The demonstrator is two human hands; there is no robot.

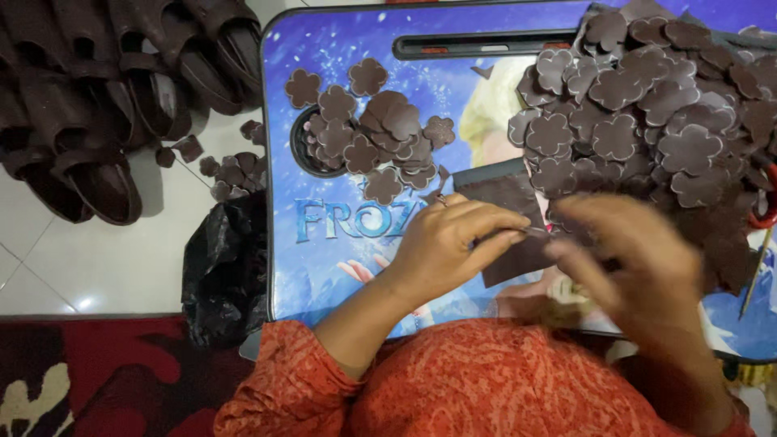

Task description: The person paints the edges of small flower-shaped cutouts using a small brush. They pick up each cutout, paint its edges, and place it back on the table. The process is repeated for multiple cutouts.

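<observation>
A person in an orange patterned top is working over a blue lap tray (340, 267), both hands meeting above its near edge. The left hand (453, 247) is pinching its fingertips together on the edge of a dark brown sheet (506, 194) that is lying flat near the middle of the tray. The right hand (639, 267) is blurring with motion just right of it; its fingers are curling toward the same sheet, but whether they are closing on anything cannot be told. A big heap of brown flower cutouts (647, 113) is crowding the tray's far right corner, and a smaller pile (380, 133) is spreading over the cup hole at the far left. More cutouts (235, 174) are lying on the white floor to the left, beside a black bag (227, 267) and rows of brown sandals (105, 97). The risk, judging from the layout, is the right forearm brushing the big heap, which is already overhanging the sheet, and sending cutouts sliding off the tray; the thin sheet could also slip from so light a pinch.
</observation>
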